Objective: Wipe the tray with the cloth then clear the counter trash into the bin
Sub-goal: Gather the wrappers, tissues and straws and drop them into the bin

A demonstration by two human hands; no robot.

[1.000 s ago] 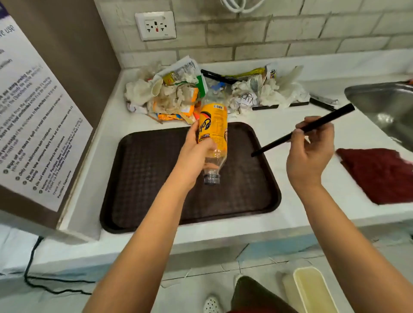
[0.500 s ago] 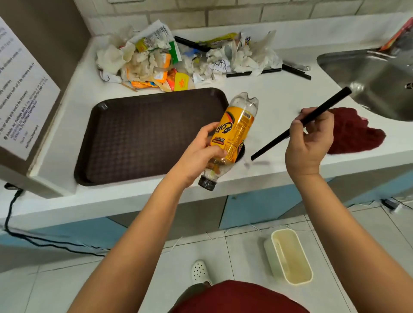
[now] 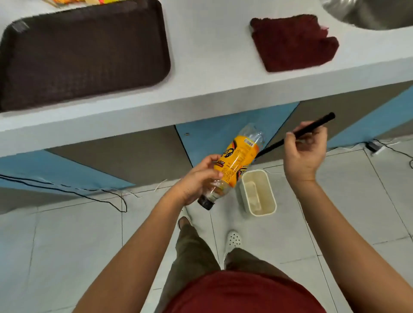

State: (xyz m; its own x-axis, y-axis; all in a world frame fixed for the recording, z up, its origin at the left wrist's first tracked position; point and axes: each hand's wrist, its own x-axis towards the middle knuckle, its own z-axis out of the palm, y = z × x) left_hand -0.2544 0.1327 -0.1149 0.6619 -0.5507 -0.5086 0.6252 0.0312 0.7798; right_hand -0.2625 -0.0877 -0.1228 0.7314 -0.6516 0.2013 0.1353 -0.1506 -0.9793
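My left hand point(image 3: 196, 182) grips an empty plastic bottle point(image 3: 237, 160) with an orange label, cap end down, below the counter edge and just left of the cream bin point(image 3: 257, 192) on the floor. My right hand point(image 3: 302, 152) pinches a long black stick point(image 3: 312, 128) above and to the right of the bin. The dark brown tray point(image 3: 82, 51) lies on the white counter point(image 3: 212, 73) at the upper left. The dark red cloth point(image 3: 292, 42) lies flat on the counter to its right. Only a sliver of the trash pile point(image 3: 73, 2) shows at the top edge.
A steel sink point(image 3: 368, 15) is set in the counter's top right corner. Black cables point(image 3: 67, 190) trail across the tiled floor at left, and a plug block point(image 3: 375, 146) lies at right. My feet point(image 3: 233, 239) stand just before the bin.
My view has tipped down toward the floor. Both hands came off the counter and dropped below its edge, carrying the bottle and the black stick toward the bin.
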